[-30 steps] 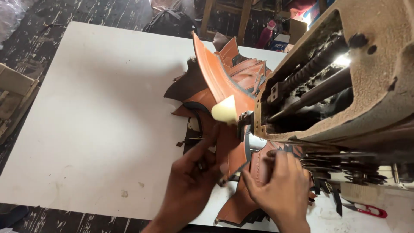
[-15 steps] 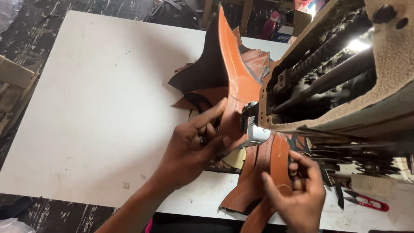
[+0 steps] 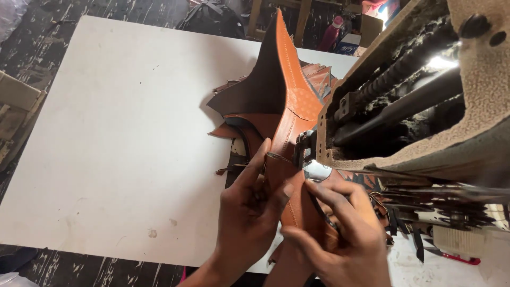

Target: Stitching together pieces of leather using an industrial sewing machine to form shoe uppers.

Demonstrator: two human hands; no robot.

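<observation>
Head view has us looking down on a white table (image 3: pixel 117 143) with a sewing machine (image 3: pixel 419 106) at the right. Our left hand (image 3: pixel 249 212) grips the tan leather piece (image 3: pixel 289 122) from its left side, forefinger stretched up along the edge and thumb pressed on the face, just below the machine's metal foot (image 3: pixel 305 149). Our right hand (image 3: pixel 340 234) pinches the lower part of the same piece from the right, fingers curled over it and touching the left thumb. The leather stands on edge between both hands, rising from them up past the machine head, its stitched orange face turned right and its dark brown back turned left. More brown leather offcuts (image 3: pixel 239 135) lie on the table just behind and left of it. A pink bottle (image 3: pixel 332 32) stands far back.
</observation>
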